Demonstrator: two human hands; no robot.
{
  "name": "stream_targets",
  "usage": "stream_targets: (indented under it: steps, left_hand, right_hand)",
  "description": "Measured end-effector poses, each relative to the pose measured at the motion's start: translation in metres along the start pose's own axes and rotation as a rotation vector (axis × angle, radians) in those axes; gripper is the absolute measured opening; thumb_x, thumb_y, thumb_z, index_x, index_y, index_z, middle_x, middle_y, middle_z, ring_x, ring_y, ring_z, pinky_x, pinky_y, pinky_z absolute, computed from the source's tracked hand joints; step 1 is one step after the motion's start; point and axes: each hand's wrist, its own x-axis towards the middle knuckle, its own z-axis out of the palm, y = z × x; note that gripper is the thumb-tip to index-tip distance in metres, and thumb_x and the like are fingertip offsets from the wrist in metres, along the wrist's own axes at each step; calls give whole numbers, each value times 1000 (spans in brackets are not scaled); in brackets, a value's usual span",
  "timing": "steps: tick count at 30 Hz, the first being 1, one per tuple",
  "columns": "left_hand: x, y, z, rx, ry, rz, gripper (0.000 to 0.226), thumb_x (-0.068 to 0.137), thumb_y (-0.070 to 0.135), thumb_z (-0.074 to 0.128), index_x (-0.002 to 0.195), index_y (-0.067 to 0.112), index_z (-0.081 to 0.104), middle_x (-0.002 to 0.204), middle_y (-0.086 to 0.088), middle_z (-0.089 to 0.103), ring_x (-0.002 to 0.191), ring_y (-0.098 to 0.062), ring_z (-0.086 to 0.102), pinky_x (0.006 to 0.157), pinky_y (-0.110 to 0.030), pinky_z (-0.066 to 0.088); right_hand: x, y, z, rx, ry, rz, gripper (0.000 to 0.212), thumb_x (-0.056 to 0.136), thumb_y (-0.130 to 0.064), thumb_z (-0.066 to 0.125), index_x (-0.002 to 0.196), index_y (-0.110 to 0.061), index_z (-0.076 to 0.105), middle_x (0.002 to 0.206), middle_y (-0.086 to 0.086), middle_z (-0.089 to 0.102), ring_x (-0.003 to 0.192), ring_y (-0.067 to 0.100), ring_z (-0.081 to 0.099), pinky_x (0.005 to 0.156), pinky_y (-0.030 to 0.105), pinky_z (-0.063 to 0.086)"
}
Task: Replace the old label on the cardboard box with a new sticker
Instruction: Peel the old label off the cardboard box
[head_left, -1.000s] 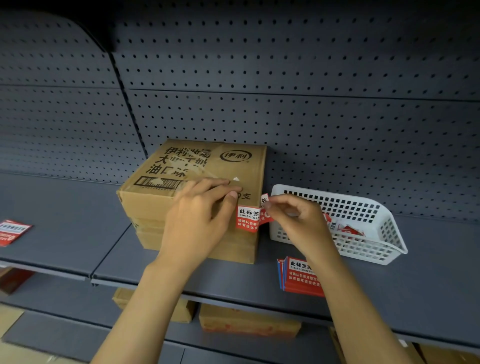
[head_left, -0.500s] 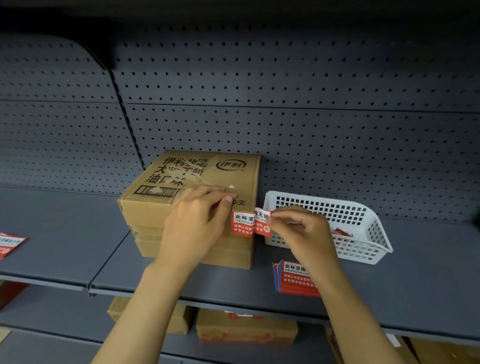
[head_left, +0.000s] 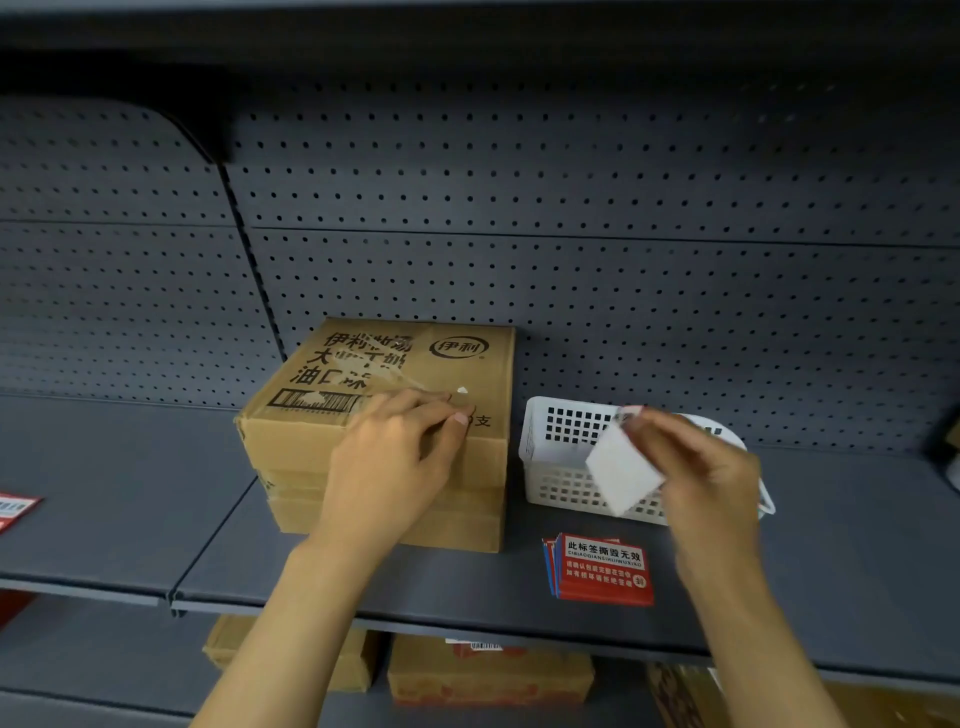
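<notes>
On the grey shelf (head_left: 130, 467), the left hand (head_left: 395, 467) lies flat on the cardboard box (head_left: 389, 405), its grip holding nothing. The right hand (head_left: 711, 483) pinches a peeled label (head_left: 621, 470), white side showing, over the white basket (head_left: 561, 447); new stickers (head_left: 602, 569) lie stacked just beside it.

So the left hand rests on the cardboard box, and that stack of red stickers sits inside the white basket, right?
Not quite. The head view shows the stack of red stickers lying on the shelf in front of the white basket, not inside it. The left hand does rest on the cardboard box.
</notes>
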Motion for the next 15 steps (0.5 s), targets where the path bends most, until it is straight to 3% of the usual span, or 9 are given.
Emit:
stream_targets:
  steps: [3,7,11,13,15]
  left_hand:
    - [6,3,-2,-45,-70,-32,53,93,58,33,105,31,77,112,10,73,110,-20,59,96,-39,48]
    - [16,14,-12,-218,-57,-115,46,103,49,37,105,25,76,111,9,73,110,-17,62,98,-41,48]
    - [11,42,-30,-398,-27,-91,43,94,62,45,114,35,71,113,22,66,109,10,58,93,-23,46]
    - [8,56,-39,-517,-106,-70,60,80,78,49,125,42,65,118,26,65,111,16,57,96,-21,48]
    - [5,68,-44,-551,-178,-42,82,64,89,54,136,49,54,124,28,63,117,11,57,102,-28,49]
  right_hand:
    - [5,-17,-5,1,33,-37,24,90,-8,74,87,-32,76,73,-25,78,71,-8,73,62,8,53]
    - [3,-28,4,-93,14,-110,21,88,-18,77,89,-40,77,83,-21,81,83,0,77,75,12,58]
    - [5,-37,8,-149,41,-155,19,87,-21,78,87,-39,78,84,-16,81,84,5,78,79,20,59]
    - [5,-42,9,-177,55,-178,21,86,-19,79,86,-40,78,83,-18,80,82,3,77,79,20,58]
    - [5,-46,12,-207,66,-197,24,84,-17,80,84,-41,77,83,-21,80,78,-3,75,78,15,57]
